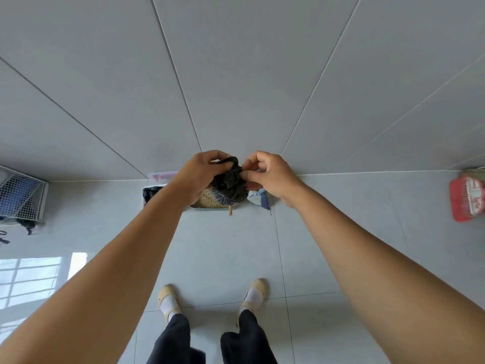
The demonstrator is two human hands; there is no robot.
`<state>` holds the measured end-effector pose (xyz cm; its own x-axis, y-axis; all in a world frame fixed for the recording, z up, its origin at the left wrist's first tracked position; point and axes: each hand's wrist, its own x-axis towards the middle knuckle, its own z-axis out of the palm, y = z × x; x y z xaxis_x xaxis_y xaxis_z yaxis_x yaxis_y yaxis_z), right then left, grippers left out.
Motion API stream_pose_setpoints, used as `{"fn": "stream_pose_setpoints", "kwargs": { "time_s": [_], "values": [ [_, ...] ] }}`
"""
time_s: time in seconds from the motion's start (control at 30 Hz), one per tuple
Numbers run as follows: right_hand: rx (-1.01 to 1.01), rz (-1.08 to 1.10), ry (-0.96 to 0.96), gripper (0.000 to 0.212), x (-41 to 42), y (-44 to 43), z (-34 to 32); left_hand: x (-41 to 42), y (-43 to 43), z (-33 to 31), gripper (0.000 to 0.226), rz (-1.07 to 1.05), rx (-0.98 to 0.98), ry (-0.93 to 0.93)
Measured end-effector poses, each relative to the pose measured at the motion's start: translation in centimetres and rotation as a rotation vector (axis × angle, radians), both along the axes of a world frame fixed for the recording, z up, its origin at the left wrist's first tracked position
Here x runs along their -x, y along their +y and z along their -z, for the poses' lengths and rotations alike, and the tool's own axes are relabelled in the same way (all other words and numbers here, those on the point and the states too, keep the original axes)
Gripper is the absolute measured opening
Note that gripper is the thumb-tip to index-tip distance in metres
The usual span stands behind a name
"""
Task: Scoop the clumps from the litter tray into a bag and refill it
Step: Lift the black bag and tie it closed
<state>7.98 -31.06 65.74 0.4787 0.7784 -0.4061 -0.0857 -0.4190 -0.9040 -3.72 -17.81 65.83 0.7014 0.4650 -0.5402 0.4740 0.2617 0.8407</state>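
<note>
I stand over a litter tray (210,207) that sits on the floor against the wall, with tan litter (208,199) showing in it. A crumpled black plastic bag (231,181) is held up in front of me, above the tray. My left hand (200,173) pinches the bag's top left edge. My right hand (270,174) pinches its right side. A scoop with a wooden handle (230,210) rests in the tray, its head mostly hidden behind the bag. A blue and white litter sack (259,197) lies to the right of the tray.
A white bin with a black liner (151,193) stands left of the tray. A wire cage (22,197) is at the far left by the wall. A red plastic object (467,199) lies at the far right. My two feet (212,298) stand on grey floor tiles.
</note>
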Motion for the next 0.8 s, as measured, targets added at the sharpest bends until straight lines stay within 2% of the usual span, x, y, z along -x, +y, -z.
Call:
{"fn": "stream_pose_setpoints", "kwargs": {
  "time_s": [0.13,0.37,0.5,0.67,0.8],
  "values": [
    [0.010,0.020,0.053,0.011,0.0,-3.8,-2.4,-0.1,-4.2,-2.6,0.008,0.001,0.071,-0.032],
    [0.017,0.191,0.102,0.011,-0.6,-8.9,-4.1,-1.6,-8.8,-4.6,0.014,0.007,0.125,-0.060],
    [0.017,0.330,0.004,0.015,-1.3,-11.1,-5.2,-3.6,-10.2,-5.3,0.017,0.048,0.154,-0.079],
    [0.065,0.495,-0.245,0.016,-2.6,-13.9,-6.1,-7.3,-11.7,-6.3,0.017,0.176,0.115,-0.081],
    [0.020,0.616,-0.167,0.002,-3.3,-16.2,-6.8,-9.7,-13.7,-6.6,0.017,0.202,0.116,-0.062]
  ]
}}
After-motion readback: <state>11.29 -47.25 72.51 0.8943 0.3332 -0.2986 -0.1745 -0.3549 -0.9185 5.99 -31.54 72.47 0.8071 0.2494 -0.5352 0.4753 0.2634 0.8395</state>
